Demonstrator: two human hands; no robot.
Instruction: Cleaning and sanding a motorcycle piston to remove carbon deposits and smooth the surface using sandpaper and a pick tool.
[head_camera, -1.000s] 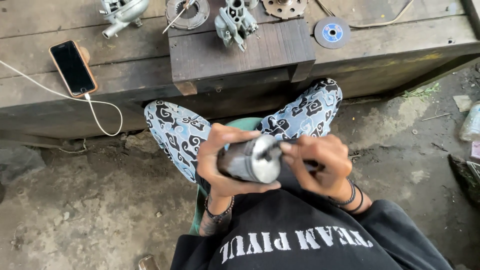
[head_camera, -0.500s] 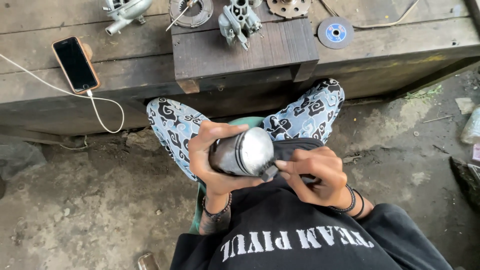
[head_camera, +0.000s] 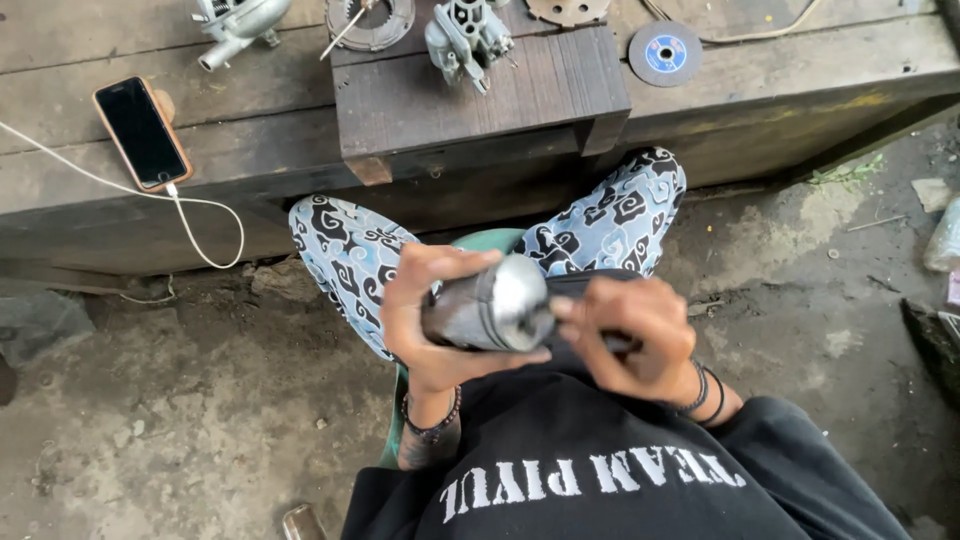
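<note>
I sit on a green plastic chair (head_camera: 497, 240) with a grey metal cylinder (head_camera: 490, 305), rounded at its shiny end, held over my lap. My left hand (head_camera: 425, 320) wraps around its body from the left. My right hand (head_camera: 630, 335) is closed on a dark thin tool, mostly hidden in the fist, and its fingertips touch the cylinder's rounded end. My knees in blue patterned trousers (head_camera: 350, 250) point at a low wooden bench (head_camera: 480, 90).
On the bench lie a carburettor-like metal part (head_camera: 465, 35), a round toothed ring (head_camera: 370, 20), a grey pump-like part (head_camera: 240, 20), a blue-centred cutting disc (head_camera: 665, 52) and a phone (head_camera: 142, 132) on a white cable (head_camera: 200, 215). Rough concrete floor (head_camera: 150, 420) surrounds me.
The cylinder has been turned in my left hand, its shiny end now facing right toward my right hand. My right hand shifted slightly along that end.
</note>
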